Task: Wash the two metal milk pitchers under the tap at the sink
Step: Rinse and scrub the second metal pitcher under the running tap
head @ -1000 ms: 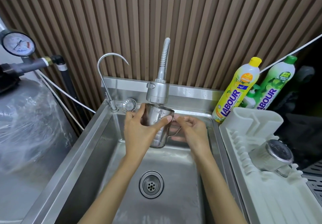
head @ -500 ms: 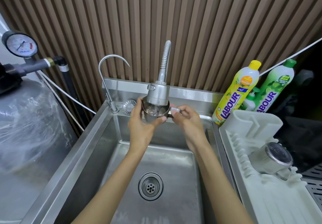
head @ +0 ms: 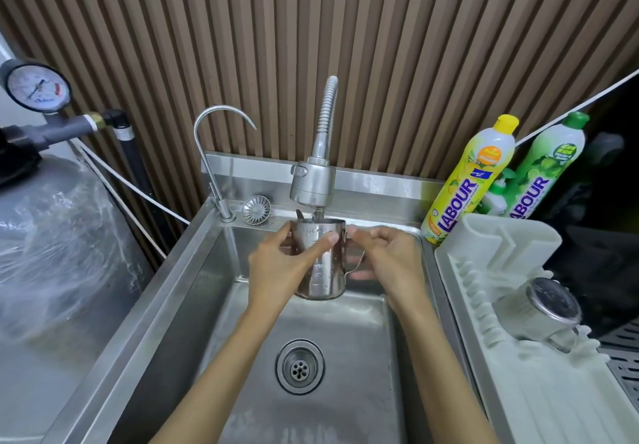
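One sink [head: 166, 271], one drying rack [head: 518, 391], two soap bottles, yellow [head: 470, 181] and green [head: 546, 170], green partly behind yellow; two taps, spray tap [head: 313, 184] and thin tap [head: 214, 153]. Two pitchers. Held pitcher [head: 321, 271] over the basin right under the spray tap, upright, long axis vertical, mouth up, handle to the right. Second pitcher [head: 532, 309] on its side in the rack, base toward camera, blurry. Left hand [head: 276, 267] wraps the held pitcher's body; right hand [head: 390, 257] pinches the handle top, lower fingers partly hidden
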{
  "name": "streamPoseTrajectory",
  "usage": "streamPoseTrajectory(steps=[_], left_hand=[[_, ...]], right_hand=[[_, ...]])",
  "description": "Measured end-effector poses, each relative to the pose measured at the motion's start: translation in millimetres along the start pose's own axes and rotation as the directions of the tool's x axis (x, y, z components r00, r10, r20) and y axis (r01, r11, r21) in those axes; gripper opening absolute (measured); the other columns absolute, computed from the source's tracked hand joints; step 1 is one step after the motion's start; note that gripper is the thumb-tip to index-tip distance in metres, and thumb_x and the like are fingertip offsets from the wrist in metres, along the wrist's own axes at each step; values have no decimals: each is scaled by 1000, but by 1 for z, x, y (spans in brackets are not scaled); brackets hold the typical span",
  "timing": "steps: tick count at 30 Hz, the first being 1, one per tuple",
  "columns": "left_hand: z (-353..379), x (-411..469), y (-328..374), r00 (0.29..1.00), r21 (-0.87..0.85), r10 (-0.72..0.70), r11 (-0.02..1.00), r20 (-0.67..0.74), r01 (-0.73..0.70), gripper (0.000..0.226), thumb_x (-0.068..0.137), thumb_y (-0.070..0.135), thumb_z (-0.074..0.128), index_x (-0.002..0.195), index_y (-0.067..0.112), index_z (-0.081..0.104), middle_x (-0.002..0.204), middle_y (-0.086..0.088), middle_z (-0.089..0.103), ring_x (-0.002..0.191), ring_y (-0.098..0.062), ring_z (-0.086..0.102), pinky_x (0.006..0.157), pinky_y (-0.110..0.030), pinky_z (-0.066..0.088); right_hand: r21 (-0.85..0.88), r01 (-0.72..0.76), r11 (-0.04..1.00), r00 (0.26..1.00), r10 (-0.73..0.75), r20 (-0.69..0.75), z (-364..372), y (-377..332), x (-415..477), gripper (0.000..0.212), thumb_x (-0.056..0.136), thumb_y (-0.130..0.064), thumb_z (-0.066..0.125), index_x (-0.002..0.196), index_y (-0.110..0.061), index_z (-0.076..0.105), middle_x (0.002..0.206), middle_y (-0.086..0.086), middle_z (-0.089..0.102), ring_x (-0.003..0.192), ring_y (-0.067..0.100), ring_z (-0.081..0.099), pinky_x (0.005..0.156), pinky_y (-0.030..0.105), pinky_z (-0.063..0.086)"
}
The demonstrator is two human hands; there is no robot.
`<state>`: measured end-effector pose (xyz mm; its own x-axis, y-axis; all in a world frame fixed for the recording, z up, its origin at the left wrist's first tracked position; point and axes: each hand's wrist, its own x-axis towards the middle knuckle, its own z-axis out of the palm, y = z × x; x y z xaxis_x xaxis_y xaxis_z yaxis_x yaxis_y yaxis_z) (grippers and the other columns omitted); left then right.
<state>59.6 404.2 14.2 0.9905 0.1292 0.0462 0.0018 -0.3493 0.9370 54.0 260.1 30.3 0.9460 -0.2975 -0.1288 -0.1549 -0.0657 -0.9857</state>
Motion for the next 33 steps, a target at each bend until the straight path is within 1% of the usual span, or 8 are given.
streamPoseTrajectory(steps=[3,6,8,12,18,25,28,33], left_hand=[[3,2,-1,986,-252,-54,963,160,93,30,71,30,78,98,18,71,67,18,71,66,12,62,65,-3,43],[9,8,-2,970,-421,-14,899,242,118,40,73,10,76,111,15,65,92,10,73,87,4,67,74,-6,47],[11,12,-1,979,-514,34,855,200,75,44,70,-2,75,109,16,62,97,7,72,90,0,67,76,-9,49],[10,19,2,990,-485,142,865,-2,-125,61,61,-10,79,108,20,56,103,6,68,96,-3,64,88,-14,48],[-3,14,3,942,25,245,969,-228,-246,93,50,27,91,133,15,51,109,-2,47,105,-11,46,86,-3,34],[-4,10,0,985,95,75,994,-154,-61,92,39,80,67,110,22,67,90,3,58,89,-17,59,84,-28,47],[-4,10,0,997,-133,-68,988,37,72,57,42,72,69,82,31,74,79,9,74,83,-5,67,78,-21,48],[-2,15,2,956,-319,-82,932,282,174,42,56,45,84,89,21,74,86,8,75,87,-5,66,90,-23,44]], right_hand=[[-394,181,901,968,-234,-91,-1,-16,-7,25,81,-35,68,67,-16,59,76,5,72,77,25,69,74,44,56],[-517,298,803,910,-402,-99,4,-24,-16,19,83,-30,66,73,-16,59,81,6,71,83,24,65,79,38,51],[-415,348,841,909,-411,-71,6,-22,-11,14,84,-23,66,77,-14,59,88,5,72,85,21,66,80,36,53],[117,252,961,960,-264,95,12,-6,3,20,89,-4,59,73,-13,50,106,-8,69,87,-5,65,74,7,46],[481,-56,875,958,-89,273,18,19,9,15,91,-10,56,76,-10,56,83,4,71,91,24,66,87,38,55],[214,-35,976,995,14,99,13,6,-1,20,84,-20,68,78,-3,60,85,12,73,73,21,73,56,39,60],[-61,49,997,999,-50,-20,6,-16,-5,26,82,-23,70,68,-6,57,79,14,72,65,21,72,51,40,59],[-530,268,805,924,-370,-95,5,-39,-16,25,83,-32,67,67,-16,57,71,3,67,74,24,66,71,38,54]])
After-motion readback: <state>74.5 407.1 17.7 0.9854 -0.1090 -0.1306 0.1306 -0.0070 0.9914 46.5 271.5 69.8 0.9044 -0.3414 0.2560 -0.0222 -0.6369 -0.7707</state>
